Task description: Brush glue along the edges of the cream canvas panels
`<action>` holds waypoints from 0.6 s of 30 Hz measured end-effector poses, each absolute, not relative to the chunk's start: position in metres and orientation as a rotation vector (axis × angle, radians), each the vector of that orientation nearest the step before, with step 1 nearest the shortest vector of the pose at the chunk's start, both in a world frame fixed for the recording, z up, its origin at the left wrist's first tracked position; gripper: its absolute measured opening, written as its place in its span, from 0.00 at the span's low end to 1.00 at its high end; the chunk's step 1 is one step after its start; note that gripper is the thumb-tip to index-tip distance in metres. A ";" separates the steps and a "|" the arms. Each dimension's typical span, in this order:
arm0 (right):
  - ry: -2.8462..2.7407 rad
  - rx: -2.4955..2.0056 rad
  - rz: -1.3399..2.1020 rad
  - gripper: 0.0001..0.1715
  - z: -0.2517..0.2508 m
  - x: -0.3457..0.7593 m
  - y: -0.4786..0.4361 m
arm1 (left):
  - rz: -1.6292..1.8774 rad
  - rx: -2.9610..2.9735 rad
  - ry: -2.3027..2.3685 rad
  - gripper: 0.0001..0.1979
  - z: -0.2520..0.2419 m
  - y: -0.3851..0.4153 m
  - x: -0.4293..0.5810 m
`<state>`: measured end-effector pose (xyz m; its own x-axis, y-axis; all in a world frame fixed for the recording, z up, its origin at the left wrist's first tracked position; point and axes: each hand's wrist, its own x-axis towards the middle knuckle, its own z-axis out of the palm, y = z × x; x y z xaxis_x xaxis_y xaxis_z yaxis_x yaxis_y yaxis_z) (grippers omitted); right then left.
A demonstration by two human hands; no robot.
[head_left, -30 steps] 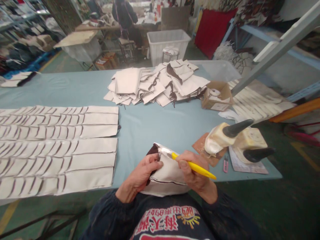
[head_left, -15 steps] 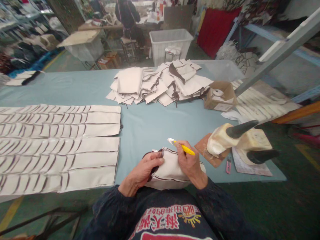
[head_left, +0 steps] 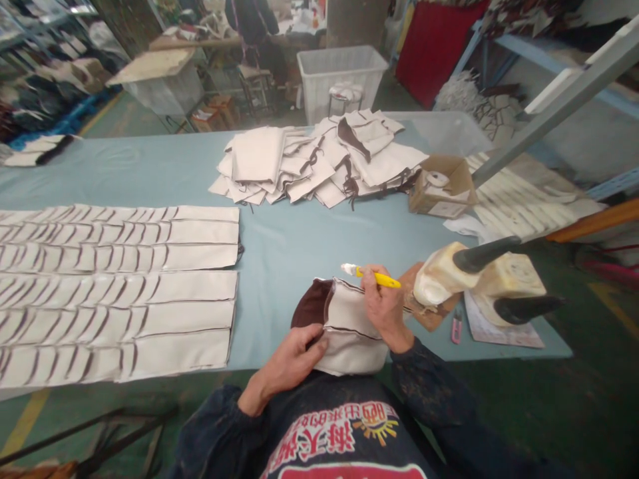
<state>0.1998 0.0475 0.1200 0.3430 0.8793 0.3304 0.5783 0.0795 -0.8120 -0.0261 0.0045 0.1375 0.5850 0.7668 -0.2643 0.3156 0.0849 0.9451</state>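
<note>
A cream fabric piece with a dark brown end [head_left: 349, 313] lies at the table's near edge, in front of my body. My left hand [head_left: 298, 354] pinches its near left edge, thumb and fingers closed on the cloth. Wrapped round a yellow-handled brush [head_left: 384, 279], my right hand [head_left: 385, 307] rests over the piece's right side. The brush points left, and its bristle tip carries white paste. To the right, a cream plastic container with a black spout [head_left: 442, 273] lies on a brown board [head_left: 430, 319].
Rows of overlapping cream pieces [head_left: 184, 293] cover the table's left. A loose pile of cream pieces [head_left: 304, 166] lies at the back, beside a cardboard box [head_left: 442, 189]. A pink cutter [head_left: 456, 327] lies right. A slanted metal post [head_left: 544, 113] rises behind. Another person [head_left: 249, 26] is far back.
My left hand has slid down and nearer along the piece, uncovering its brown end. My right hand with the brush has shifted slightly right and away from me.
</note>
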 end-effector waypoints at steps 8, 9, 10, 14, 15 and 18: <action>-1.133 -1.462 0.573 0.19 0.161 0.199 0.000 | 0.564 1.591 1.012 0.10 0.139 -0.007 -0.016; -1.107 -1.449 0.624 0.19 0.166 0.198 -0.007 | 0.606 1.648 1.033 0.11 0.137 -0.009 -0.015; -1.082 -1.439 0.662 0.20 0.171 0.196 -0.013 | 0.651 1.712 1.036 0.12 0.136 -0.010 -0.015; -1.003 -1.416 0.744 0.20 0.179 0.186 -0.029 | 0.795 1.918 0.949 0.11 0.136 -0.011 -0.011; -1.005 -1.407 0.766 0.20 0.181 0.183 -0.033 | 0.816 1.944 0.933 0.11 0.137 -0.010 -0.010; -1.045 -1.380 0.853 0.21 0.185 0.176 -0.041 | 0.885 2.002 0.897 0.12 0.138 -0.009 -0.005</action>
